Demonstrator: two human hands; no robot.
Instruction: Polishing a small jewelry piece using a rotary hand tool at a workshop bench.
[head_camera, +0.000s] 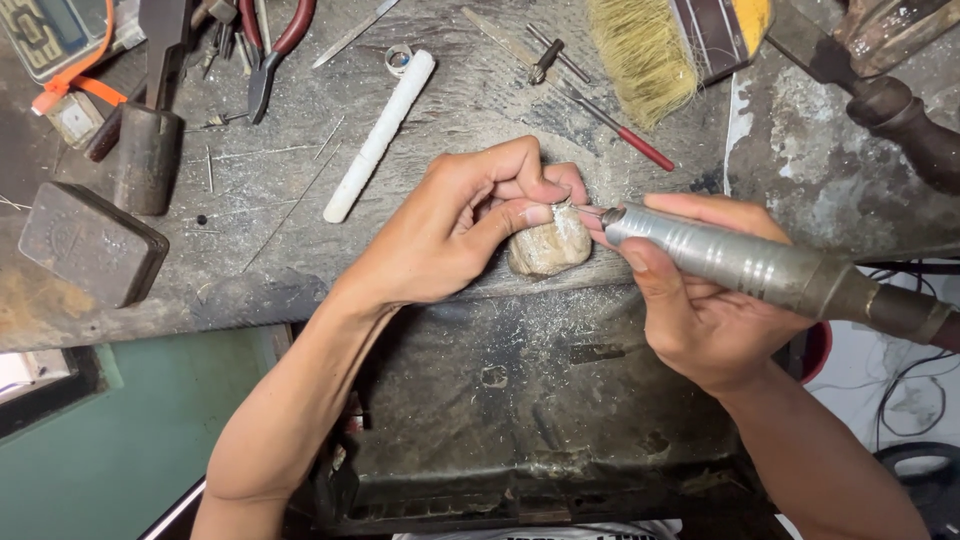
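My left hand (470, 225) pinches a tiny metal piece (563, 208) against a worn wooden bench peg (548, 250) at the bench's front edge. The piece is mostly hidden by my thumb and fingertips. My right hand (700, 300) grips a silver rotary tool handpiece (730, 262), its thin bit tip pointing left and touching the small piece. The handpiece's dark flexible shaft runs off to the right edge.
On the dusty grey bench (300, 250) lie a white stick (380, 135), red-handled pliers (275, 50), a bristle brush (645, 50), a red-tipped pick (625, 130), a hammer (150, 120) and a dark steel block (90, 245). A dark tray (520, 400) sits below the peg.
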